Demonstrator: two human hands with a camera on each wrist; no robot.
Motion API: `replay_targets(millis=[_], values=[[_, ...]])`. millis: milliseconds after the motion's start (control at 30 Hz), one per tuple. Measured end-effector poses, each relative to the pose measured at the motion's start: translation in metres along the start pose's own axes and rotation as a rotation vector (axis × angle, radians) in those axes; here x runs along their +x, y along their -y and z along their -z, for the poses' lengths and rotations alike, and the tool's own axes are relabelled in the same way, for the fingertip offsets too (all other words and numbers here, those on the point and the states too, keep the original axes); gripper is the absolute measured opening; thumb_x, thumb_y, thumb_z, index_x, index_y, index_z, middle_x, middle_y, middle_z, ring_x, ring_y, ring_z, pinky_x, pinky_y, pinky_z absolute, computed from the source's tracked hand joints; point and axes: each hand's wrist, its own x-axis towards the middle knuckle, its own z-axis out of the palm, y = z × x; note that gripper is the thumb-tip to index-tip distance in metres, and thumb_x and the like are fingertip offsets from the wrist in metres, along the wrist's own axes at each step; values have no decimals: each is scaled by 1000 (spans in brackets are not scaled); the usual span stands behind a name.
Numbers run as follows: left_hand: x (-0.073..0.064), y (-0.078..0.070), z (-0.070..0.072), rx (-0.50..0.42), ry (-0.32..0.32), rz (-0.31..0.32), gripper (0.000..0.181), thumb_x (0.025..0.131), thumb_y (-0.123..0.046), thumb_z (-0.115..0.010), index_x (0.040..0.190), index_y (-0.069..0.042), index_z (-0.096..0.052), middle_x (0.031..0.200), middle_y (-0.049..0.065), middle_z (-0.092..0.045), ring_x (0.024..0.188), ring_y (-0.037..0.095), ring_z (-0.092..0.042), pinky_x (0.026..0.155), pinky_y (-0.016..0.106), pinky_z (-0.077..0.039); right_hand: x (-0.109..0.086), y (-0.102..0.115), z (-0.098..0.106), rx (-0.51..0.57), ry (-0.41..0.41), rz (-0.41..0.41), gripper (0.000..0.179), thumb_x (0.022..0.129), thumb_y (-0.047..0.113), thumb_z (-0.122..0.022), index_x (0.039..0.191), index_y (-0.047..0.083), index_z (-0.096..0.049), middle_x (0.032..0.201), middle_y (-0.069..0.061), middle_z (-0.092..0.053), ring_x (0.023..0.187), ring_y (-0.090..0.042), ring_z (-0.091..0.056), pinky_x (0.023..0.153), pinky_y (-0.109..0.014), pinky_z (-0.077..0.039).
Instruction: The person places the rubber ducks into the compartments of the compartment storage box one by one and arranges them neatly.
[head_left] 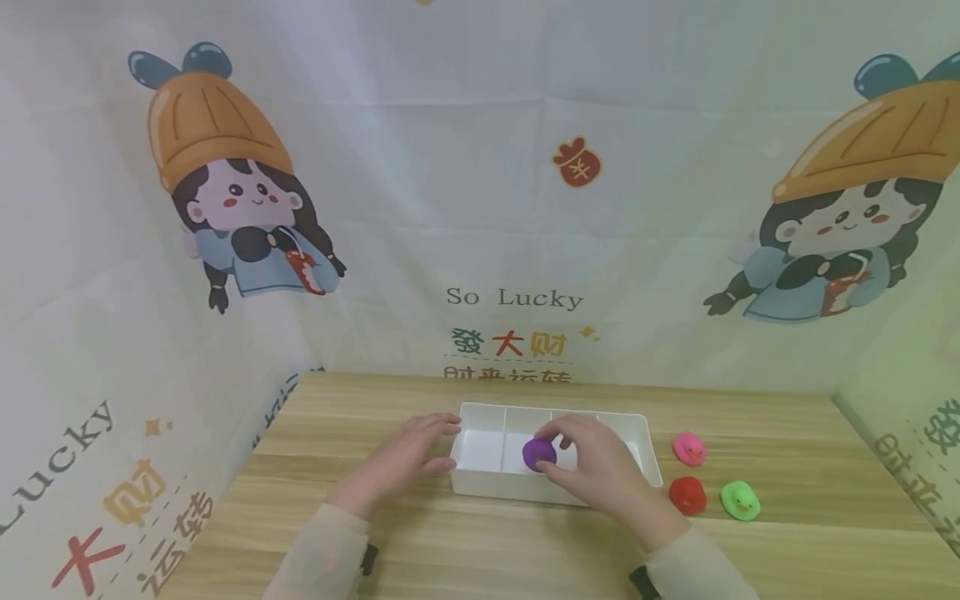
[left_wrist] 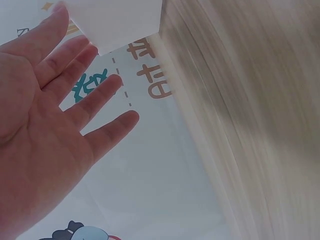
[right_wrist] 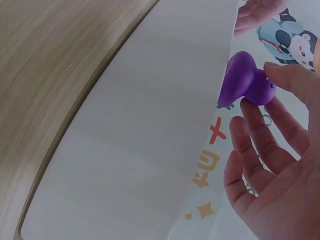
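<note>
A purple rubber duck [right_wrist: 242, 80] is pinched by its head between the thumb and fingers of my right hand [head_left: 596, 462]. In the head view the duck hangs over a white divided box [head_left: 517, 485], near its second compartment from the left. The right wrist view has the duck's lower part hidden behind the box's rim. My left hand [head_left: 405, 457] is at the left end of the box, fingertips at the wall. Its fingers are straight and spread in the left wrist view, holding nothing.
Right of the box, a pink duck [head_left: 689, 448], a red duck [head_left: 687, 496] and a green duck [head_left: 741, 501] sit on the wooden table [head_left: 810, 467]. A printed cloth [head_left: 495, 208] hangs behind the table and along both sides.
</note>
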Motion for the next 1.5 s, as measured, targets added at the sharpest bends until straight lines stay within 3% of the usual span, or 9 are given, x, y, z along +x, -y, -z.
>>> replay_targets(millis=[267,500,1100,1500], values=[[2,0,-3,2,10,-4,53,95,-22,-74,142,-2,-58,157,12,-50,146,37,-45,124,56,-35,4,0,-9,1,-27,35,27,80,21,-89,103,18,-74,99,7,-74,86,-17,-66,77,-27,-56],[4,-1,0,-4,9,12,52,96,-21,-73,142,-4,-58,158,11,-50,148,36,-43,125,55,-34,14,4,-15,8,-36,16,26,82,22,-88,103,20,-74,99,8,-73,89,-15,-66,78,-28,-56],[0,0,4,-7,-5,9,50,95,-19,-74,140,-2,-59,156,13,-52,146,38,-45,123,57,-36,37,21,-34,-34,-19,43,27,84,29,-86,107,22,-74,105,8,-75,96,-12,-66,85,-33,-57],[2,-1,1,3,7,-7,47,96,-18,-73,138,-1,-60,155,14,-52,145,39,-46,123,58,-36,42,28,-44,-33,12,8,29,84,29,-86,110,21,-73,109,5,-74,99,-15,-66,88,-35,-57]])
